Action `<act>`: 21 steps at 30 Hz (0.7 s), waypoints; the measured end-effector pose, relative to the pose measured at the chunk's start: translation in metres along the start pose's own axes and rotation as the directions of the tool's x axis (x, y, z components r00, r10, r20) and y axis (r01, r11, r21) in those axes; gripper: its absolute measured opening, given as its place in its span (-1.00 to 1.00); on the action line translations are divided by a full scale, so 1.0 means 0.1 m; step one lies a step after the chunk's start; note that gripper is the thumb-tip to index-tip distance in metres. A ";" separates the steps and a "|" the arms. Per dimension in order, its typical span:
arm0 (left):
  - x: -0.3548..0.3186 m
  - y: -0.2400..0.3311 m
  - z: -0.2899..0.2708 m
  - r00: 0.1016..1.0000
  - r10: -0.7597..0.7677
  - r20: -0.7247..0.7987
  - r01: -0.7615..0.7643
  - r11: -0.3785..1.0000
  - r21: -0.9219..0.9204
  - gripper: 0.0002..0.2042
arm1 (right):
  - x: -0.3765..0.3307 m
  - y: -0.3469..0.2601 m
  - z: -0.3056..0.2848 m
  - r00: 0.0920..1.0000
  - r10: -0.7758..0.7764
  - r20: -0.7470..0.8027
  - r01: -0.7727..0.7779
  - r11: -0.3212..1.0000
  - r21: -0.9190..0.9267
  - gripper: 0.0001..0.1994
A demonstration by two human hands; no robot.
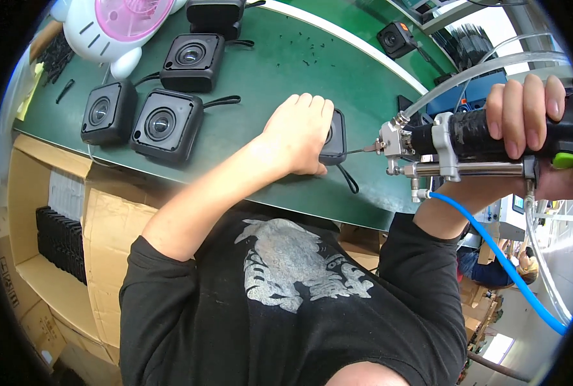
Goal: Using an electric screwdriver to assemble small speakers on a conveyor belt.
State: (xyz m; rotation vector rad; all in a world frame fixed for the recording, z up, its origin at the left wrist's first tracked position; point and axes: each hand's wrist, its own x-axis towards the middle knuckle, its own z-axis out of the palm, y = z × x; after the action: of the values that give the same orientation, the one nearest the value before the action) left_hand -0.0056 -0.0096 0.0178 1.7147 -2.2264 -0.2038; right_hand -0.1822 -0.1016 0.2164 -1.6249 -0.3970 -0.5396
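At the desk's near edge, one speaker was under the tool.
Her right hand (534, 122) gripped a pneumatic screwdriver (466, 145) tight, its tip at the side of a black speaker (333, 138) pinned under her closed left hand (299, 132); beyond, four more speakers (167, 122) lay on the green desk (267, 71), whether finished I couldn't tell, with loose screws (312, 51) scattered farther back.

Under the left hand (299, 132) sits a black speaker (335, 138) on a dark green mat (267, 71). The right hand (531, 116) grips a black and silver tool (453, 145) with a lime-green trigger (566, 159); below it trails a bright blue hose (492, 251).
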 end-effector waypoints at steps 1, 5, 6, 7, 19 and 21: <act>0.00 0.00 0.00 1.000 0.001 -0.003 -0.001 1.000 0.007 -0.21 | -0.01 0.03 0.03 0.999 0.012 -0.030 -0.013 1.000 -0.003 -0.41; 0.03 0.02 -0.02 1.000 0.019 -0.018 -0.018 1.000 0.015 -0.20 | -0.14 0.27 0.17 0.983 -0.046 -0.177 0.035 0.997 -0.066 -0.47; 0.03 0.02 -0.01 1.000 0.023 -0.021 -0.023 1.000 0.016 -0.20 | -0.17 0.30 0.21 0.980 -0.061 -0.190 0.052 0.997 -0.054 -0.47; 0.03 0.01 -0.01 0.999 0.028 -0.025 -0.027 0.999 0.019 -0.19 | -0.18 0.31 0.23 0.976 -0.078 -0.203 0.071 0.997 -0.043 -0.47; -0.02 0.09 0.14 0.959 0.015 -0.282 -0.132 0.907 -0.400 0.09 | 0.13 -0.42 -0.36 0.999 -0.004 -0.048 0.013 0.984 0.177 -0.52; -0.14 -0.04 0.09 0.991 -0.021 -0.134 -0.047 0.875 -0.483 0.06 | 0.13 -0.45 -0.33 0.987 0.019 -0.159 -0.001 0.993 0.116 -0.52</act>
State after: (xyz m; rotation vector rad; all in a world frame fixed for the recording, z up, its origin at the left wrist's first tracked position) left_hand -0.0013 0.0020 0.0059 1.3904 -1.8783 -0.5732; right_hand -0.1995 -0.1296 0.2634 -1.4599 -0.2946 -0.6239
